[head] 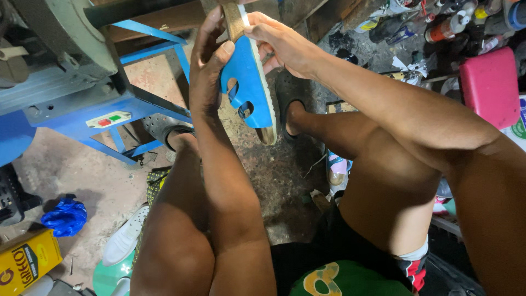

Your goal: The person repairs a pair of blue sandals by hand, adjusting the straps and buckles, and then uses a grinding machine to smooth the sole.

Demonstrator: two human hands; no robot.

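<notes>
One blue strapped sandal (249,82), held upright above the knees, sole edge turned toward the camera (apparently so the sole can be looked over). Left hand (211,66): fingers wrapped behind the footbed, thumb pressed on its blue face, steadying it. Right hand (276,41): fingers pinched on the sandal's upper end. Two dark clogs (290,98) on the person's feet, planted on the concrete floor. One blue machine stand (137,109) at left. One blue crumpled bag (66,216), one yellow box (27,260), one pink stool (490,85).
</notes>
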